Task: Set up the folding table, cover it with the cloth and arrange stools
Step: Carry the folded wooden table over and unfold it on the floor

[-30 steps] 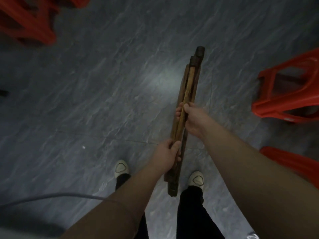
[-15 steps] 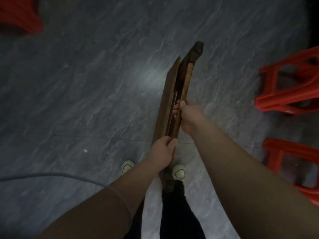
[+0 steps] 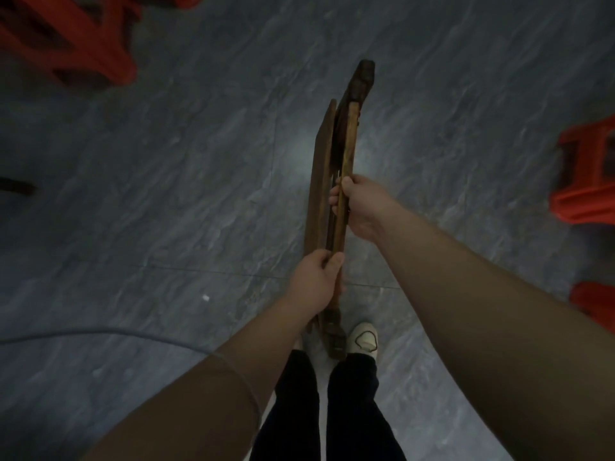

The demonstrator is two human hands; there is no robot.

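I am at the first step: the table point(image 3: 321, 194) is folded and not yet opened. I hold it edge-up over the floor point(image 3: 166, 194), in front of my legs. My left hand point(image 3: 316, 281) grips its near end, fingers curled round it. My right hand point(image 3: 361, 207) grips the lighter rail point(image 3: 347, 144) further up, thumb on top. There is a small gap betw. the rail and the rest, so I judge the unfolding is only starting.

Next move, I think: pull the two parts apart w/ both hands, get the legs out, then stand it on the floor. This needs free room. Red stools point(image 3: 76, 44) stand top left & at the right edge, apart from the table. The cloth is not in view.

No brand, label or text I can read. There is only a dark outline on my shoe point(image 3: 364, 337), not letters.
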